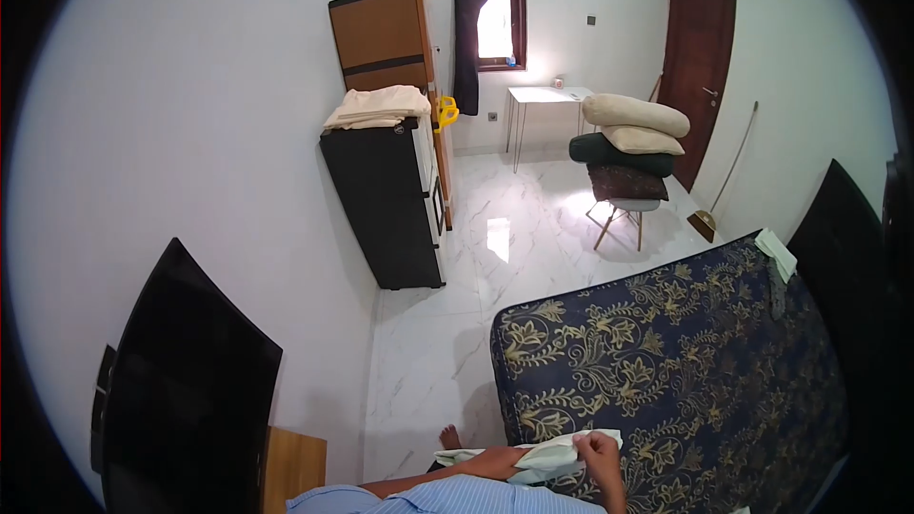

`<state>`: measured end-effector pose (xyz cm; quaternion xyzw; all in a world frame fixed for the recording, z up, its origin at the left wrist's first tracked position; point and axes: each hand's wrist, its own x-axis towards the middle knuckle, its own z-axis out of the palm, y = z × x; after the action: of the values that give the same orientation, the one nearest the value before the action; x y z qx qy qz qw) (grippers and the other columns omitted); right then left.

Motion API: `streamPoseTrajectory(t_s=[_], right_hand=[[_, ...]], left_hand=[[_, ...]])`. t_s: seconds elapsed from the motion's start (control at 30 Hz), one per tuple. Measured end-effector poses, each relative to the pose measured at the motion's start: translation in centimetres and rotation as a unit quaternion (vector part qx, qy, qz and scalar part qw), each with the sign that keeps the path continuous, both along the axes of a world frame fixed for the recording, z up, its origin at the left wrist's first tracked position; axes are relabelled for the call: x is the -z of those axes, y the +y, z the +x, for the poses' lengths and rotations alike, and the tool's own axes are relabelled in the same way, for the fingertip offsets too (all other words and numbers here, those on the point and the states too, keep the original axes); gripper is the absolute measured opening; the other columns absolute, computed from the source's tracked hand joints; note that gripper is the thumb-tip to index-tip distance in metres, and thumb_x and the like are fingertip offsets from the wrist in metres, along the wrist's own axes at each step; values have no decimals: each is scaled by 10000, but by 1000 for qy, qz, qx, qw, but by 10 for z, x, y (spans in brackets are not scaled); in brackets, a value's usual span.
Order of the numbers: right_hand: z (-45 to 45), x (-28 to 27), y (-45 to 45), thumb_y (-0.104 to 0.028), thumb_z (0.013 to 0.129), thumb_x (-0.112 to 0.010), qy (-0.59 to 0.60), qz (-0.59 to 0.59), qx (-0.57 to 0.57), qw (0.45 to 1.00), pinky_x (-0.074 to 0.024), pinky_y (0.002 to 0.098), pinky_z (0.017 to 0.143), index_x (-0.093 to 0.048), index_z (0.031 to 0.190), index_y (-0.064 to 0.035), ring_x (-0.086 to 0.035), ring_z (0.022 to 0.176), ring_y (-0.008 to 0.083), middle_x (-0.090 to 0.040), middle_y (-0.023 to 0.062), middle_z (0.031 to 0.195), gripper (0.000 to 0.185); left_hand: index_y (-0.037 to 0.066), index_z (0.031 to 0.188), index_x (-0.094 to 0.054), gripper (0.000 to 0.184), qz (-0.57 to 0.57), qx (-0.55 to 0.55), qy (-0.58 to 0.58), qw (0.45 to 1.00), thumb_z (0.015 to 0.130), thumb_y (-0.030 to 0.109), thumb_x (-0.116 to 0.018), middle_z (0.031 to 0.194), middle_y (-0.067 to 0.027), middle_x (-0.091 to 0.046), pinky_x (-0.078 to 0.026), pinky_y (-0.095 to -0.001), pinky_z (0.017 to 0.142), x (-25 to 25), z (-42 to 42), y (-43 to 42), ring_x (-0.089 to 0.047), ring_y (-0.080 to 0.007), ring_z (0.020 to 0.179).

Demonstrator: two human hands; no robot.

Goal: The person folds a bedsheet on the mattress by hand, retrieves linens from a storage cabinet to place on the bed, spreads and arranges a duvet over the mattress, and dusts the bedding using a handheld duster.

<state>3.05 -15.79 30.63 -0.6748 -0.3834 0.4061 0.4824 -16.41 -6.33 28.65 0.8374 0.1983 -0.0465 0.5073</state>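
A pale, whitish-green cloth (550, 459) is bunched in front of my body at the near edge of the mattress (657, 371), which has a dark blue cover with gold flowers. My right hand (599, 454) pinches the cloth's right end between thumb and fingers. From the left, my left hand (503, 462) reaches into the cloth's folds, which hide its fingers; whether they grip cannot be seen. Part of the cloth also hangs over the left forearm. A second pale folded cloth (776, 255) lies at the mattress's far right corner, beside a dark grey elongated object (778, 300).
A television (186, 390) and a wooden cabinet (296, 469) stand to the left. Beyond are a black drawer unit (376, 200) topped with folded fabric (379, 106), a chair (624, 216) stacked with pillows (636, 117), a white table (547, 95) and a broom (705, 223).
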Motion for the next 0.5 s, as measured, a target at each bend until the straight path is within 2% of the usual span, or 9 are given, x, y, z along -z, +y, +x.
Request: streamPoseTrajectory(t_s=[0.17,0.27,0.4,0.5], right_hand=[[-19,-26,86,-109,743,-541,12,53,55,997,-350,180,439,-490,643,-24,-421,455,37,-476,-9,528,141],[-29,-17,136,-109,731,-552,28,60,4,998,-363,172,475,-521,691,1,-455,530,37,-511,5,566,121],[-58,-22,208,-100,748,-532,-18,76,-70,994,-369,176,480,-504,706,-13,-457,521,51,-509,6,596,100],[-88,-25,259,-105,750,-531,-15,92,-100,991,-376,177,495,-516,733,-15,-467,548,54,-518,9,621,93]], left_hand=[[152,1186,-306,471,-9,2,-12,1000,732,202,-419,1021,-162,-486,-386,-360,740,-1,-13,63,-490,-306,886],[142,1186,-310,492,24,41,-20,999,713,202,-430,1049,-164,-470,-375,-361,759,-11,-29,106,-477,-306,912],[182,1184,-322,522,15,20,-8,1000,678,131,-442,1054,-153,-469,-373,-350,765,-5,-57,164,-475,-304,920],[174,1178,-333,505,43,-3,-6,999,685,136,-433,1060,-151,-467,-368,-347,772,-21,-74,196,-473,-301,927]])
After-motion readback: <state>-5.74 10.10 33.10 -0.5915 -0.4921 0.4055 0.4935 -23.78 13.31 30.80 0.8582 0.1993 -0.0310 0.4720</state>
